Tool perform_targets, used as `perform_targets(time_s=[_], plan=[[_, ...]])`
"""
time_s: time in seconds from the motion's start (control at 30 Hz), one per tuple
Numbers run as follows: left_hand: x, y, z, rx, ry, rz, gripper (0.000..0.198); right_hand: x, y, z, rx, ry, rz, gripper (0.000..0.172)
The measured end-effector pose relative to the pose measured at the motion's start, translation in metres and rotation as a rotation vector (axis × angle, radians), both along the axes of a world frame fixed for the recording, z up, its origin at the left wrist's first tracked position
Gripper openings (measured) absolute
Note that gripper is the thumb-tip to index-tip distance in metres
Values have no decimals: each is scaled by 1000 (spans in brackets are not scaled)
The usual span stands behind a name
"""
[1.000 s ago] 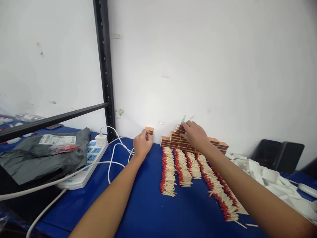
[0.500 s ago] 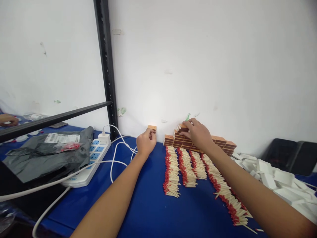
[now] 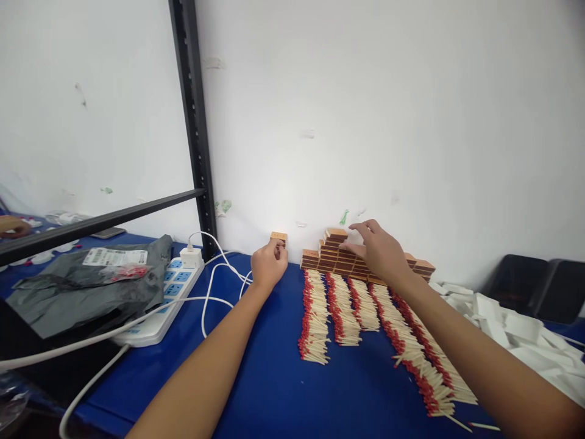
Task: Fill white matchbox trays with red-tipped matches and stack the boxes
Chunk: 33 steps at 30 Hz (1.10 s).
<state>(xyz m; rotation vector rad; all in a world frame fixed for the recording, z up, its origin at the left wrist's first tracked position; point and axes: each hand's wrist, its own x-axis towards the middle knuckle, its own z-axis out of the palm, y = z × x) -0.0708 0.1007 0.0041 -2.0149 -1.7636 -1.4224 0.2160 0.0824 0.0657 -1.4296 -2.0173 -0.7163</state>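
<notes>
My left hand [image 3: 269, 263] is closed on a matchbox [image 3: 278, 236], whose orange top shows above the fingers near the wall. To the right, my right hand [image 3: 379, 247] has thumb and forefinger apart with nothing between them. It is just right of the topmost matchbox [image 3: 336, 235] on a stepped stack of matchboxes [image 3: 320, 261] against the wall. My right hand and forearm hide part of this stack. In front of it lie several long rows of red-headed matches [image 3: 315, 317] on the blue table [image 3: 274, 378].
At the right is a heap of white box trays [image 3: 516, 329], with dark phone-like slabs [image 3: 516, 283] behind. On the left are a white power strip [image 3: 159, 317], loose cables [image 3: 208, 299] and a grey plastic parcel [image 3: 91, 286]. Another person's hand [image 3: 13, 227] shows at far left.
My right hand has let go of the top matchbox, leaving it on the stack, and moved right with its fingers spread. My left hand stays in place with its matchbox.
</notes>
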Motion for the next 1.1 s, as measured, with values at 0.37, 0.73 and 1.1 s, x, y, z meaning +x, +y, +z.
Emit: perform_targets(time_s=[0.37,0.73,1.1], plan=[[14,-12,-4,103,185,-166,18,117,-93,-32,-141,258,-106,36],[37,-43,3,471,405,-423,15,194,-95,-52,-432,61,-357,32],[53,-68,13,677,450,-577,8,192,-100,-52,-409,174,-302,16]])
